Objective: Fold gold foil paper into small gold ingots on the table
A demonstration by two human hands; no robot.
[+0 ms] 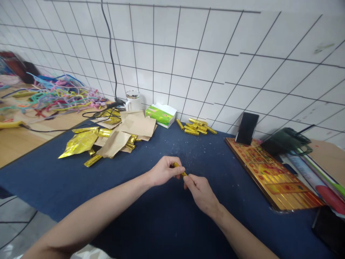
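Between my two hands is a small gold foil roll (pixel 176 165), held above the dark blue cloth (pixel 151 205). My left hand (pixel 165 170) pinches its far end between thumb and fingers. The near end sits in the closed fingers of my right hand (pixel 201 190). My fingers cover much of the roll. Farther back, near the wall, lies a small pile of similar gold rolls (pixel 198 126). To the left, brown paper sheets (pixel 138 124) lie over more gold pieces, beside a crumpled gold foil sheet (pixel 79 143).
At the back stand a green tissue pack (pixel 161 116) and a white lidded mug (pixel 133 102). On the right, a phone (pixel 247 127) leans upright on a gold-red decorated packet (pixel 272 172), near a dark translucent container (pixel 287 142). Colourful fuzzy stems (pixel 59 95) and black cables (pixel 111 54) are at left.
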